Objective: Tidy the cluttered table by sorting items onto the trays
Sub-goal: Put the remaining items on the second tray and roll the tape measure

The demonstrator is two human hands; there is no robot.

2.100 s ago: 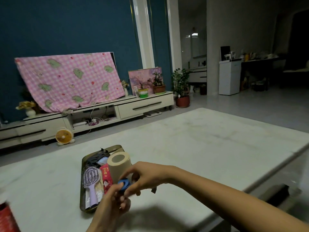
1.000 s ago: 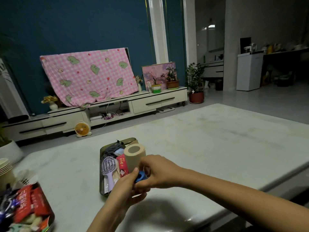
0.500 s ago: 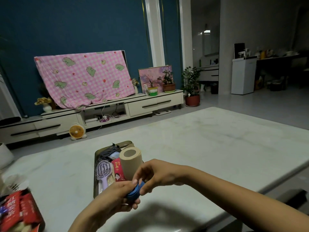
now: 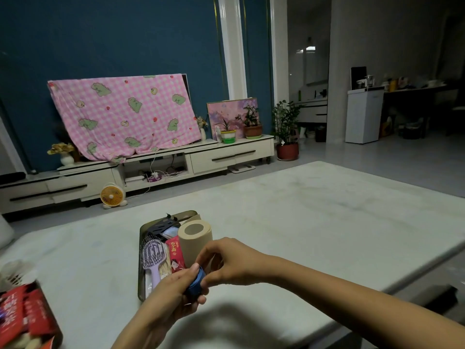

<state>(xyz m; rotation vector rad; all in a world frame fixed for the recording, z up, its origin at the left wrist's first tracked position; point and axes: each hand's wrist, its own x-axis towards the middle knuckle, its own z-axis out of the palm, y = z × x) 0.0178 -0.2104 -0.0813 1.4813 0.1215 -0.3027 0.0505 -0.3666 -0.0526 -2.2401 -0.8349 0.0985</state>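
The small blue thing (image 4: 197,282) was up in the air, just over the near end of the tray (image 4: 141,273), between both hands. The left grip (image 4: 173,295) was curled round it from below. The right grip (image 4: 231,263) pinched its top edge with fingertips, and its fingers were bent. I could not tell what the blue thing was. It looked round, like a little tub or a roll.

The tray sat on the worktop (image 4: 302,222). It already had a paper roll (image 4: 195,238), a purple hairbrush (image 4: 153,255) and a red packet (image 4: 175,253) in it. A second tray (image 4: 59,333) with red packs sat at the near left corner.

I think this step was getting the blue thing ready to put away. Next, one hand would have to let go. The other would need a free spot in the tray, maybe by the paper roll, and would have to set it down gently so nothing tipped.
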